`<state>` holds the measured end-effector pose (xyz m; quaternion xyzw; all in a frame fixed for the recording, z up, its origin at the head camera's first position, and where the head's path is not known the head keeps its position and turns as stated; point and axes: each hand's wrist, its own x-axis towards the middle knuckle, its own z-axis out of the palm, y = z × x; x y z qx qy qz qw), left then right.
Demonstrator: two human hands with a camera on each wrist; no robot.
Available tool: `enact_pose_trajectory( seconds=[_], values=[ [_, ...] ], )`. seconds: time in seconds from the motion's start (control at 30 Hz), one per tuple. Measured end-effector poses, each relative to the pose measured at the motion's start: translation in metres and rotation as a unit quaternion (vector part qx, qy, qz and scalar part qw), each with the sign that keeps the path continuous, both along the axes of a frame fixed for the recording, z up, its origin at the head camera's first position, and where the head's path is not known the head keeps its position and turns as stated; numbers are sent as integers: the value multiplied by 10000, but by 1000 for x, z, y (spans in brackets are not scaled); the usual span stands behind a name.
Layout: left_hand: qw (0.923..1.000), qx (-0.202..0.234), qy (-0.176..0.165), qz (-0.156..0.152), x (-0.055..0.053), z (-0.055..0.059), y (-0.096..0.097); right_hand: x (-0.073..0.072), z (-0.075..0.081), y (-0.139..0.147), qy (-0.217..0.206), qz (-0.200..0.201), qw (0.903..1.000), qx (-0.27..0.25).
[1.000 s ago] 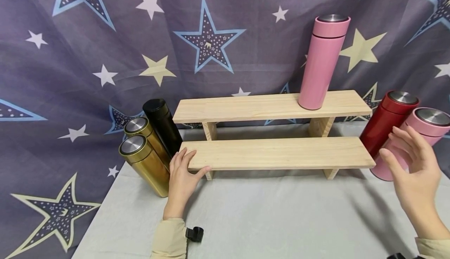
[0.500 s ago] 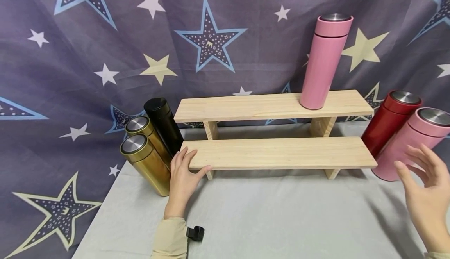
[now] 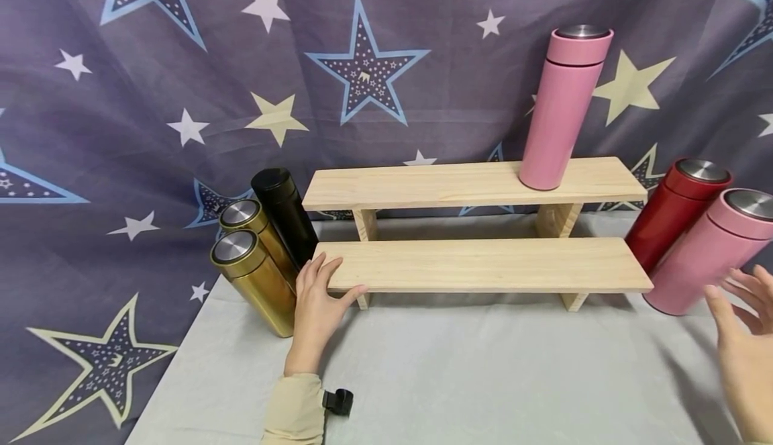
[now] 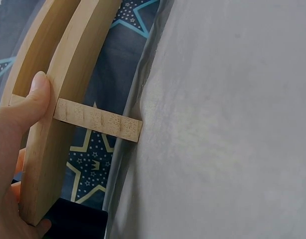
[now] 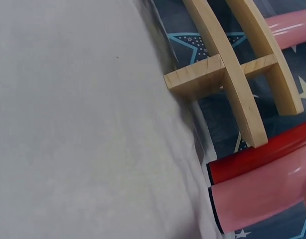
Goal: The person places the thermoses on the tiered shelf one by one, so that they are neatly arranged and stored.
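Observation:
My left hand (image 3: 317, 314) grips the left end of the lower board of a two-tier wooden shelf (image 3: 483, 265), fingers over the top and thumb along the front edge. The left wrist view shows the thumb (image 4: 37, 97) against the board's edge. At the far right, my right hand (image 3: 749, 348) holds nothing, its fingers spread and slightly bent in front of a pink thermos bottle (image 3: 700, 264). A red thermos bottle (image 3: 667, 220) stands behind that one, beside the shelf. Another pink bottle (image 3: 558, 119) is upright on the upper board (image 3: 417, 184), right of its middle.
Left of the shelf, two gold thermos bottles (image 3: 262, 290) and a black one (image 3: 288, 220) stand close together, near my left hand. A pale grey cloth (image 3: 483, 371) covers the table. Behind everything hangs a purple curtain (image 3: 447, 96) with stars.
My right hand has drawn back from the right-hand pink bottle, moving right and down. The left hand keeps its place on the shelf; the view has shifted slightly.

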<state>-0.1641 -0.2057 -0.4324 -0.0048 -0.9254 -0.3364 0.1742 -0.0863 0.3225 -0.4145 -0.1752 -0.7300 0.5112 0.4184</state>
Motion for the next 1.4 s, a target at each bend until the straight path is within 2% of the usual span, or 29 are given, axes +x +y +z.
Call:
enact_pose_trajectory(
  seconds=[0.17,0.37,0.53,0.63,0.87,1.0,1.4],
  values=[
    [10000,-12,76,37,0,-1,1,-1,-3,8,-296,-149,9987,-380],
    [9999,-76,124,46,0,-1,1,-6,-10,14,-816,-437,9950,-373],
    [10000,-54,32,36,1,0,1,-12,-15,18,-862,-477,9941,-443],
    [10000,-32,-10,23,1,0,1,-15,-17,21,-795,-413,9947,-496],
    [10000,-54,23,25,1,1,1,-25,-20,28,-957,-75,9945,-427],
    [10000,-61,37,27,1,1,1,-30,-20,31,-811,78,9958,-420],
    [9999,-45,88,37,1,0,1,-40,-18,34,-951,207,9945,-400]
  ],
)
